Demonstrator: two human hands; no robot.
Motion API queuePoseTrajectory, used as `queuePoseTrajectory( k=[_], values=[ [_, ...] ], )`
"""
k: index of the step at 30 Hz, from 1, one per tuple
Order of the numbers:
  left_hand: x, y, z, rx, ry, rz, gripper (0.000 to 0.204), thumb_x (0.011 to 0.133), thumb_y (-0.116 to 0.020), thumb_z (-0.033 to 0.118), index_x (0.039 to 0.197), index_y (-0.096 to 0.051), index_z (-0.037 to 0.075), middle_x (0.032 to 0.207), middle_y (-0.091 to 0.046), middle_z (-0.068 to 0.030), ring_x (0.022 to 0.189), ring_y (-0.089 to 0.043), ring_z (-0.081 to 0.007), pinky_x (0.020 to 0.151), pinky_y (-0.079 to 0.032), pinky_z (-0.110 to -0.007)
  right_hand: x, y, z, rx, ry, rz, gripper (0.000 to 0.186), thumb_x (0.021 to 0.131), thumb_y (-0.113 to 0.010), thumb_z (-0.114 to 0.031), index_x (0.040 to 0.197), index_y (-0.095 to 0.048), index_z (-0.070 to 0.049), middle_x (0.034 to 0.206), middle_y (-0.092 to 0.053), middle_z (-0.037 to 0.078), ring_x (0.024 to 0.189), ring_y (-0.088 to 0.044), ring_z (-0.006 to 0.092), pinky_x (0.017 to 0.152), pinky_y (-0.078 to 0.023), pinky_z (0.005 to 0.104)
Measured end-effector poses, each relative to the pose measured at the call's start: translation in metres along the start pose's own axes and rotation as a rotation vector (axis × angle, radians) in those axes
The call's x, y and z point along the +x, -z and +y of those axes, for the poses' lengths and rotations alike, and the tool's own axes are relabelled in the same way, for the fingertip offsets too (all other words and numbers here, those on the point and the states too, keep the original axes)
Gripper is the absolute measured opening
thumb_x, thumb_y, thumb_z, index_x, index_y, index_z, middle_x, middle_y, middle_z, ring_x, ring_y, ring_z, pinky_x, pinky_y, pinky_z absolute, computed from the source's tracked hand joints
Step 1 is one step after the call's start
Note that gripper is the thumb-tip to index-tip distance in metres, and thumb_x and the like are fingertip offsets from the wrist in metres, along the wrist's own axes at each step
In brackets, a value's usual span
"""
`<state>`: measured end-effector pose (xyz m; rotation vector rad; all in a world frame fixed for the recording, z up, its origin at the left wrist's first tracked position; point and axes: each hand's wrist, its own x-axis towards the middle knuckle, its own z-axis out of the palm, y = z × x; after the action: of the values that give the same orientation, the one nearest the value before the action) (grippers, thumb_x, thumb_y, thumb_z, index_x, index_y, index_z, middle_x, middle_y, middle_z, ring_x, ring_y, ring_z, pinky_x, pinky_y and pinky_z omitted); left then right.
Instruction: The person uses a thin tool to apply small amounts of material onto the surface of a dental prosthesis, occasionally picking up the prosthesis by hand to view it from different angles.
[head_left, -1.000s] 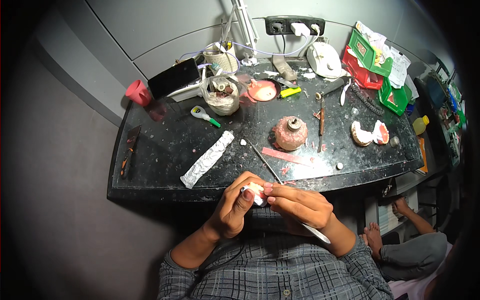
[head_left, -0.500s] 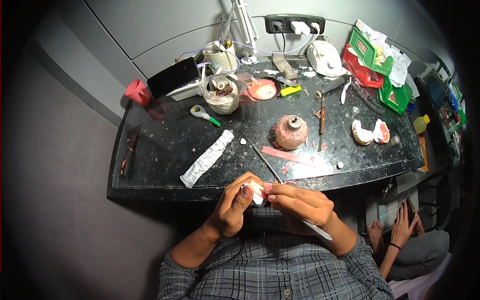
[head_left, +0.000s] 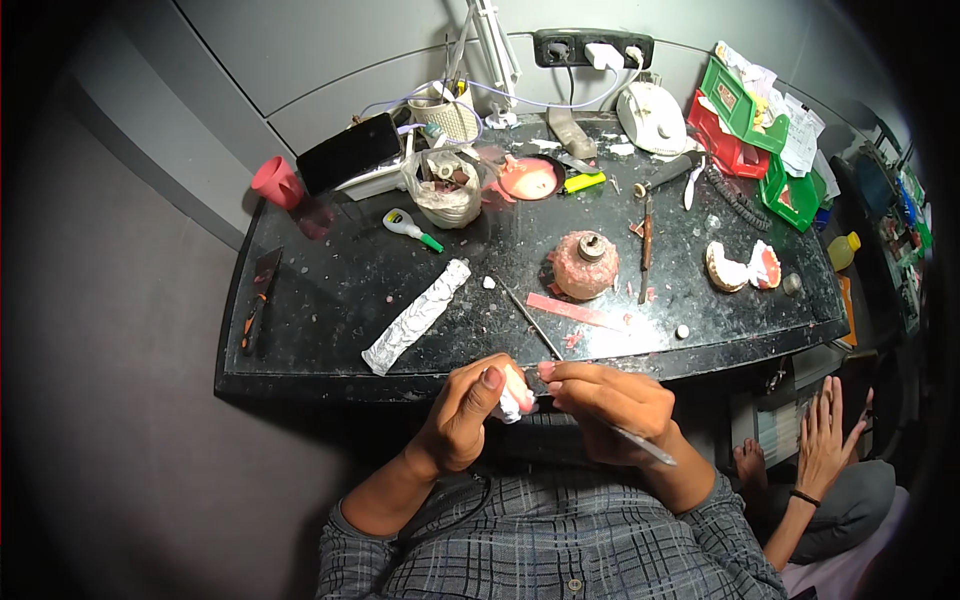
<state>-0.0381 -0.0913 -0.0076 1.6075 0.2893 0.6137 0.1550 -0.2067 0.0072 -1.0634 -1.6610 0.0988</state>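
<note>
In my left hand [head_left: 458,415] is a small white dental cast with pink wax [head_left: 517,398], gripped between thumb and curled fingers. These fingers cover much of it. My right hand [head_left: 618,402] is closed around a thin metal wax carver [head_left: 645,447]; its flat end sticks out behind the palm. The fingertips are just right of the cast, with a small gap between. Beyond my hands on the bench lie a slim metal instrument [head_left: 530,320] and a pink wax strip [head_left: 572,311]. A round wax-coated burner [head_left: 583,265] stands behind them.
A foil-wrapped roll [head_left: 415,317] lies left on the black bench [head_left: 330,280]. A brown-handled knife [head_left: 646,250] and an opened dental model [head_left: 728,268] are to the right. A wax dish [head_left: 530,178] and green and red boxes [head_left: 790,190] sit behind. Another person's hand [head_left: 822,440] is at lower right.
My right hand has drawn slightly right, away from the cast, and the carver came with it. The other person's hand has lifted and spread its fingers.
</note>
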Motion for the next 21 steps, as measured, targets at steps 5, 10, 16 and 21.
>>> queuePoseTrajectory(
  k=[5, 10, 16, 21],
  values=[
    [-0.010, 0.008, -0.006, -0.262, 0.305, -0.093, 0.066, 0.113, -0.031, 0.046, 0.075, -0.063, 0.002, 0.073, -0.065, -0.0102, 0.071, -0.063, -0.0196, 0.073, -0.048, -0.031, 0.005, 0.003, -0.002, 0.256, -0.074, -0.055, 0.015, 0.085, -0.076, 0.009, 0.099, -0.072, 0.005, 0.103, -0.076, 0.020, 0.103, -0.077, 0.0340, 0.085, -0.064, 0.0368],
    [-0.009, 0.004, -0.003, -0.335, 0.398, -0.062, 0.068, 0.113, -0.032, 0.045, 0.066, -0.060, 0.006, 0.067, -0.063, -0.0106, 0.066, -0.063, -0.0202, 0.067, -0.050, -0.031, 0.001, 0.001, 0.000, 0.396, -0.111, -0.076, 0.017, 0.084, -0.076, 0.010, 0.100, -0.073, 0.006, 0.103, -0.078, 0.020, 0.107, -0.077, 0.0345, 0.090, -0.063, 0.0379],
    [-0.010, 0.006, -0.005, -0.363, 0.391, -0.083, 0.065, 0.114, -0.032, 0.044, 0.073, -0.063, 0.004, 0.067, -0.063, -0.0074, 0.061, -0.059, -0.0148, 0.063, -0.047, -0.027, 0.001, 0.001, 0.001, 0.406, -0.141, -0.092, 0.015, 0.084, -0.076, 0.009, 0.099, -0.074, 0.005, 0.101, -0.078, 0.020, 0.105, -0.077, 0.0341, 0.091, -0.063, 0.0388],
    [-0.011, 0.007, -0.009, -0.360, 0.372, -0.072, 0.064, 0.114, -0.031, 0.043, 0.078, -0.065, 0.003, 0.068, -0.063, -0.0059, 0.058, -0.056, -0.0117, 0.060, -0.045, -0.025, 0.004, 0.000, 0.001, 0.435, -0.140, -0.100, 0.014, 0.085, -0.076, 0.010, 0.098, -0.074, 0.005, 0.100, -0.078, 0.019, 0.104, -0.077, 0.0336, 0.092, -0.063, 0.0394]
  ],
)
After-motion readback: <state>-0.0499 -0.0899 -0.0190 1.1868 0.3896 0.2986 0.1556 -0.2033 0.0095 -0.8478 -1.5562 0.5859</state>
